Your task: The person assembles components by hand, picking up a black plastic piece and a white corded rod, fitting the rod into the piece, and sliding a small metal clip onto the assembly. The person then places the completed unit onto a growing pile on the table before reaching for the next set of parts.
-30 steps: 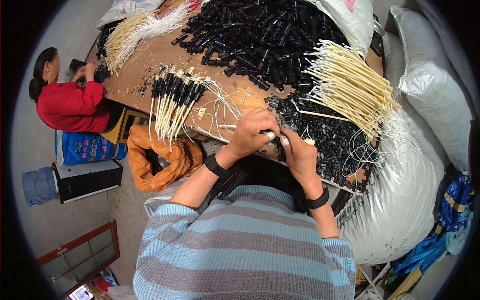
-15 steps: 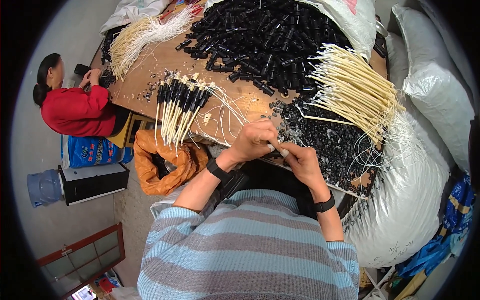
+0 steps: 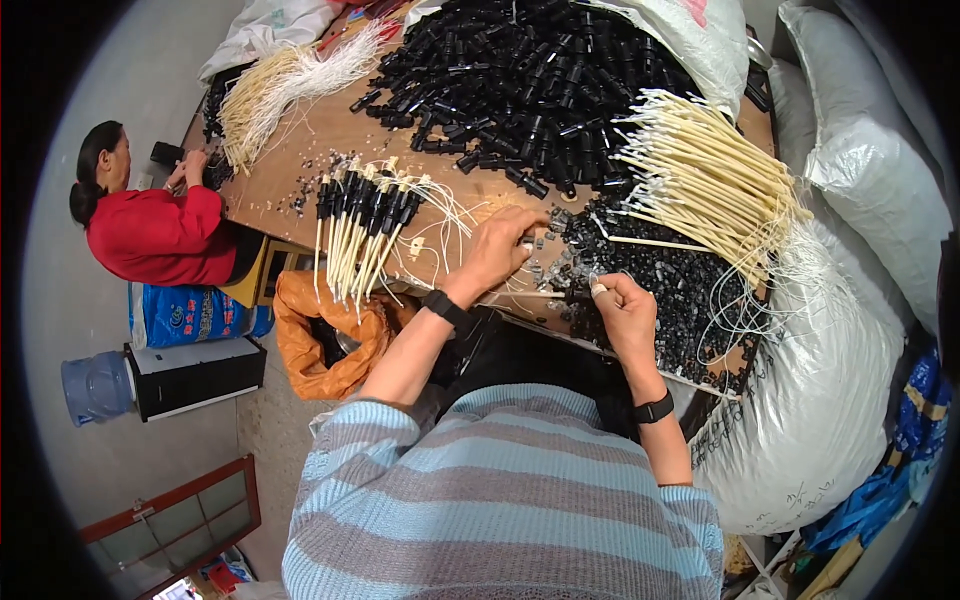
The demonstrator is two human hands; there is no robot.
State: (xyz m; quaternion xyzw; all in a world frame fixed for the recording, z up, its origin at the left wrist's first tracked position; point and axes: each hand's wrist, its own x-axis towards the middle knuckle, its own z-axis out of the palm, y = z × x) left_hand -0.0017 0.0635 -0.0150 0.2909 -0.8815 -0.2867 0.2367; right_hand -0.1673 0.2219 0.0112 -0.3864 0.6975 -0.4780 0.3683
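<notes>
The person's right hand (image 3: pixel 628 312) is at the near edge of the table (image 3: pixel 345 135), thumb and fingers drawn narrowly together around the dark end of a pale rod (image 3: pixel 540 294). The rod's long axis runs nearly level from side to side, roughly along the table's edge; its pale length points to the person's left, and its black end (image 3: pixel 577 294) meets the right fingertips, though that end is hard to tell from the dark pieces behind it.

The left hand (image 3: pixel 500 248) is farther over the table, above and left of the rod, its fingers bent and close to the left border of the small black pieces (image 3: pixel 660 300). Whether those fingers pinch one of the pieces cannot be told.

Half a second ago the two hands met fingertip to fingertip over the edge; now they are well apart, the left one having gone up toward the pieces, and the rod shows in the gap between them. The bundle of rods with black fittings (image 3: pixel 370 215) lies as before to the left, its pale ends hanging over the edge near the orange sack (image 3: pixel 300 340).
</notes>
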